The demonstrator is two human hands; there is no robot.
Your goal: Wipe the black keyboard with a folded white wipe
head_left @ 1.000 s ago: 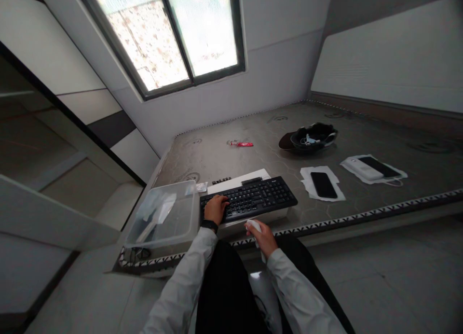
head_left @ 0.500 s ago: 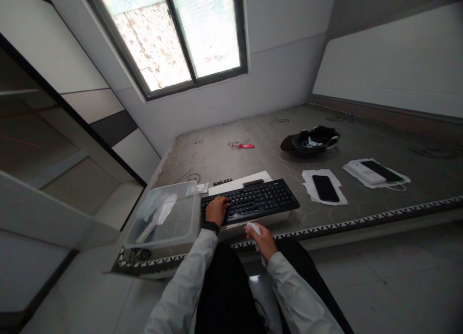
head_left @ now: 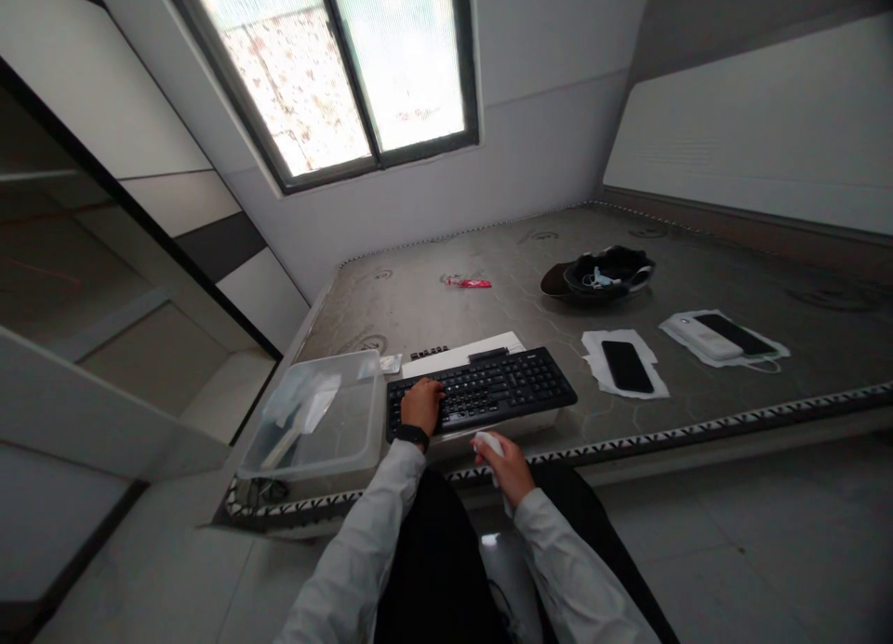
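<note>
A black keyboard lies in front of me, one end raised on a white board or box. My left hand is over its left part, fingers bent and closed at the keys; what they pinch, if anything, is hidden. Off the keyboard's front edge, my right hand is closed around a crumpled white tissue. Several small black pieces, which look like keycaps, lie in rows behind the keyboard. A small clear packet is near its left corner.
Left of the keyboard stands a clear plastic bin with papers and tools inside. To the right lie a phone on white paper and a white device beside another phone. Farther back are a cap and a red packet.
My left hand has shifted very slightly right along the keyboard's left part. The right hand stays in place with the tissue.
</note>
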